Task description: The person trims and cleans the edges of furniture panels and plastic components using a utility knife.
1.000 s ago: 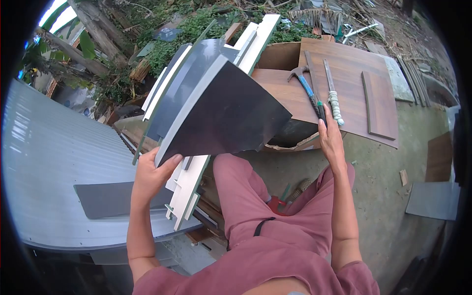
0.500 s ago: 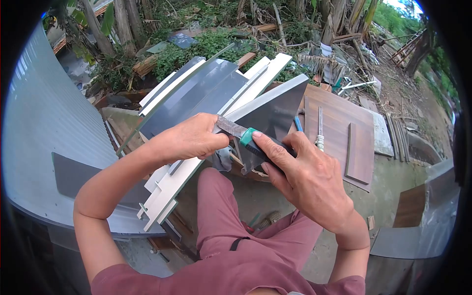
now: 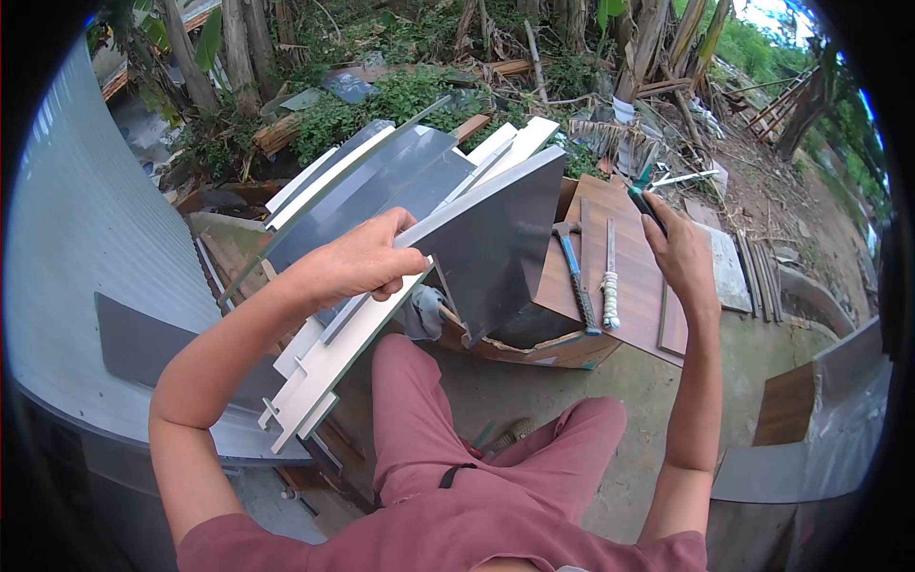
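My left hand [image 3: 367,259] is closed on the near end of a dark glossy panel [image 3: 505,229] with a pale edge. The panel is tilted, its edge running up and away to the right. My right hand [image 3: 681,253] is out to the right, wrapped around the black and green handle of a chisel [image 3: 640,197]; its blade is hard to make out against the ground. Below that hand, a claw hammer [image 3: 575,276] with a blue handle and a metal bar with a wrapped white grip [image 3: 610,286] lie on a brown wood-grain board [image 3: 553,286].
White and grey strips [image 3: 324,377] and a dark sheet [image 3: 372,205] are stacked under my left arm. A cardboard box [image 3: 543,353] stands in front of my knees. Corrugated metal [image 3: 95,238] curves along the left, and plants [image 3: 410,105] and debris fill the back.
My right hand has swung away to the right with the chisel, off the panel's edge near my left hand. The hammer has come into full view. My left hand stays at the panel.
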A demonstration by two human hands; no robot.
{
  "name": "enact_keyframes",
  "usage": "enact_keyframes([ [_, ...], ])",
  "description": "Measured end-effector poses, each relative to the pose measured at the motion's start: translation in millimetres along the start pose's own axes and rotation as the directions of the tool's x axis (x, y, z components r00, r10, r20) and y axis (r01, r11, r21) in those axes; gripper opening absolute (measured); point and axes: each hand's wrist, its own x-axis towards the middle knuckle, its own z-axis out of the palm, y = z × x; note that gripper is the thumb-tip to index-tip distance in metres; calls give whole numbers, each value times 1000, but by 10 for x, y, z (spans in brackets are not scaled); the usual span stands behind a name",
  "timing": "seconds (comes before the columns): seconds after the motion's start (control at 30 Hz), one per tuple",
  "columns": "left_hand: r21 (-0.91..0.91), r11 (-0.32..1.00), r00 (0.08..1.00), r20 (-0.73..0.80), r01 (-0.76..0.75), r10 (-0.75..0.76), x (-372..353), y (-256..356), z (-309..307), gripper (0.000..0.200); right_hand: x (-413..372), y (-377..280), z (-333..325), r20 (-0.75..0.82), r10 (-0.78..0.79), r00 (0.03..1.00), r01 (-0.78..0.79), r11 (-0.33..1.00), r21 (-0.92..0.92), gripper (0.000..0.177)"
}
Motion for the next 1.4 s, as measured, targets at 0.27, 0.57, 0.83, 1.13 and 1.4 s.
enact_keyframes([
  [0.27,-232,971,987,-157,-66,30,369,365,-107,59,-759,-17,491,99,63,993,-107,833,543,41],
  [0.57,462,845,960,53,-268,275,593,461,-300,48,-1312,-554,514,-18,19,1000,-1,701,713,45],
  [0.83,907,382,786,-104,-176,609,584,456,-160,51,-1021,-1148,656,-23,-57,998,55,686,726,49],
  [1.13,809,500,706,-155,-311,691,566,166,44,37,-982,-1216,683,-57,-80,995,98,727,680,48],
  [1.4,472,694,673,-249,-543,696,624,1,248,39,-936,-547,1025,69,125,990,-142,806,575,42],
])
